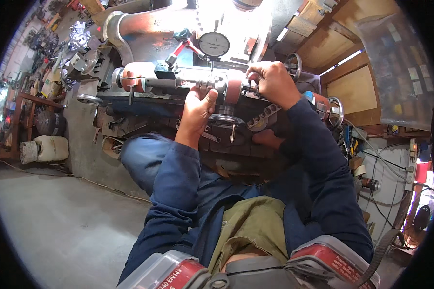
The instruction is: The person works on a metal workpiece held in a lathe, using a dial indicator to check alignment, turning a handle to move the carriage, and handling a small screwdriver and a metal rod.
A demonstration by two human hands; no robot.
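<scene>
A machine with a horizontal spindle lies before me, and a stepped metal shaft part (205,83) sits along its line. My left hand (198,108) is closed on this part from below, thumb raised along its near side. To the right is a reddish-brown cylindrical machine head (233,90). Just beyond it my right hand (273,83) has its fingers curled in a closed grip at the right end; what they hold is hidden. Above the shaft part stands a round dial indicator (213,44), carried by a red jointed arm (194,48) on a black block base (165,71).
Below the shaft part is a handwheel (226,119) with a crank handle; a wrench (210,137) lies beside it. More handwheels (337,111) stick out at the right. A plastic jug (52,148) stands on the floor at left. Bright light glares at the top.
</scene>
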